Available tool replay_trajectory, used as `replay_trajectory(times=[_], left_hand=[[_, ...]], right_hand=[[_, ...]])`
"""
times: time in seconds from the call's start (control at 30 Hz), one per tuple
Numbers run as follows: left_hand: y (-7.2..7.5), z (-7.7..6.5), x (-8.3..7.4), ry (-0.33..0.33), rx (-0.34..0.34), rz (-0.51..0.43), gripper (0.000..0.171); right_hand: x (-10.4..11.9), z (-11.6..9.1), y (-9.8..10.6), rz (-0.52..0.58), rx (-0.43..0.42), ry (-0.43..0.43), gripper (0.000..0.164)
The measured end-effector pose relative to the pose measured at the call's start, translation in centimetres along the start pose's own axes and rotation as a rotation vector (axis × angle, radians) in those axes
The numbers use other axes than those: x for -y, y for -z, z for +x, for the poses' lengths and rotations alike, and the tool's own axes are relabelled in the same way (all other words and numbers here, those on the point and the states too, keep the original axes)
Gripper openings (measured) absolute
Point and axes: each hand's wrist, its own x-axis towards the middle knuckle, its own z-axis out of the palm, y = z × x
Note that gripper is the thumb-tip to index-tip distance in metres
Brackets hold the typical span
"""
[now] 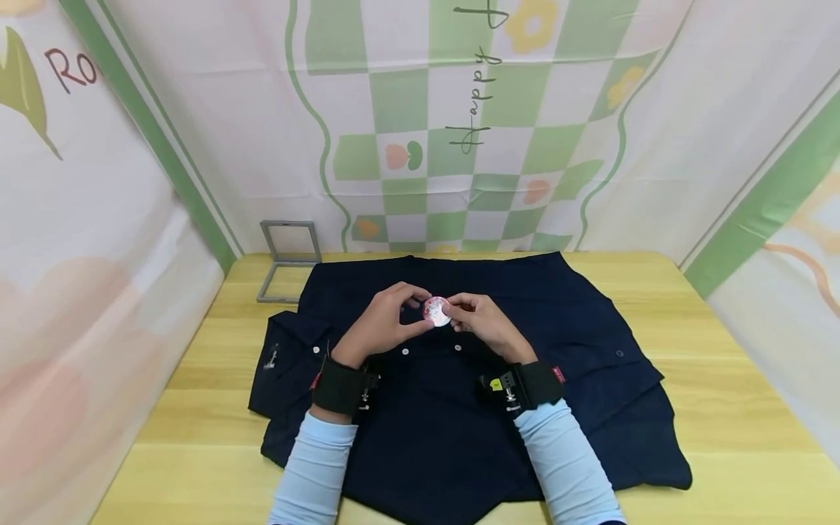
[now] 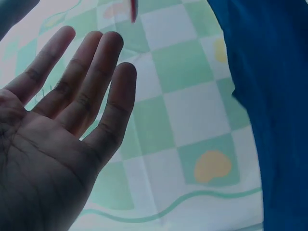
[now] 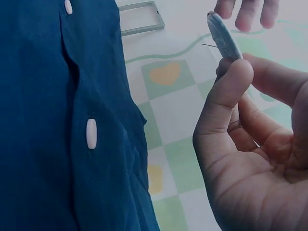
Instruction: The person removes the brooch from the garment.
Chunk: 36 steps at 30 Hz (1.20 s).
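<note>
Head view. Badge (image 1: 436, 311): one, round, shiny, pink-rimmed; raised between the two hands, above the shirt (image 1: 420, 445). Right hand (image 1: 484, 319): pinches the badge at its right edge, thumb over the face. Left hand (image 1: 389, 321): on the badge's left, thumb and forefinger spread about that edge; contact there cannot be told. Shirt: dark navy, spread over the surface (image 1: 728, 379), which is pale wood; small white buttons (image 1: 405, 351) down its front, below the hands. Frame (image 1: 297, 262): grey, in two hinged halves, one upright, one lying flat; beside the shirt, at the far left corner. Straps (image 1: 337, 386): black, one on each wrist, above light blue sleeves (image 1: 571, 452). Cloth (image 1: 505, 146): green-and-white checks and lettering, hung behind.

Left wrist view. Left hand: palm in sight, four fingers extended, unclenched, nothing gripped by them. A blurred red-edged sliver, apparently the badge seen edge-on, lies past the fingertips, at the top border. Shirt along the right side; checked cloth behind.

Right wrist view. Badge: edge-on, tilted, pinched at its lower end by the right thumb and forefinger. Needle (image 3: 209, 45): thin, jutting from the badge toward the shirt side. Left fingertips: just beside the badge's upper end.
</note>
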Motion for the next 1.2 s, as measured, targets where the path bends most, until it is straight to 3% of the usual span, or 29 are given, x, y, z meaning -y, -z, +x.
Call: replay_trajectory(times=[0.17, 0.4, 0.67, 0.97, 1.2], left_hand=[[-0.8, 0.2, 0.2, 0.006, -0.036, -0.044, 0.045], [-1.3, 0.4, 1.0, -0.019, -0.07, -0.023, 0.046], [-1.8, 0.4, 1.5, -0.045, -0.046, -0.024, 0.048], [-1.7, 0.4, 1.6, -0.118, -0.059, -0.067, 0.039], [-1.7, 0.4, 1.5, -0.142, -0.022, -0.101, 0.033]], right_hand=[[0.3, 0.0, 0.0, -0.013, 0.013, 0.001, 0.042], [1.0, -0.3, 0.2, -0.042, 0.012, 0.001, 0.04], [1.2, -0.5, 0.5, -0.02, 0.027, 0.01, 0.043], [1.4, -0.9, 0.8, -0.016, 0.084, 0.033, 0.045], [1.4, -1.2, 1.3, -0.01, 0.13, 0.039, 0.044]])
